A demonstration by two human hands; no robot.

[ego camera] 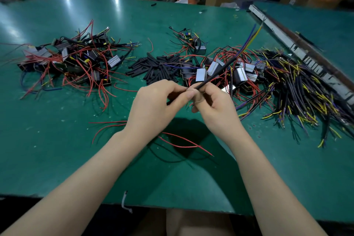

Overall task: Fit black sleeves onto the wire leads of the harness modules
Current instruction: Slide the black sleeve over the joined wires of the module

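Green matting covers the work table (57, 159), and both hands work above its middle part. The left hand (153, 105) has its fingers curled, and thumb and forefinger pinch something small and dark at the place where both hands meet; what exactly it is I cannot tell. The right hand (214, 105) also has curled fingers and grips the lower end of a thin black sleeved lead (214, 74), which goes up and away to the right and ends in loose blue and yellow wires (252, 34). Under the hands, red wires (183, 143) hang down and lie on the mat.

Just behind the hands lies a heap of short black sleeves (153, 69). To the right of it, touching it, is a pile of harness modules (220, 67) with grey blocks and red wires. A second pile of modules (72, 59) lies well apart at the left. At the far right a big bundle of black leads with yellow tips (298, 90) reaches near to a metal rail (298, 48) that crosses the table diagonally.

Between the hands and the near table edge the mat is open. A white cord (125, 202) hangs over that edge.
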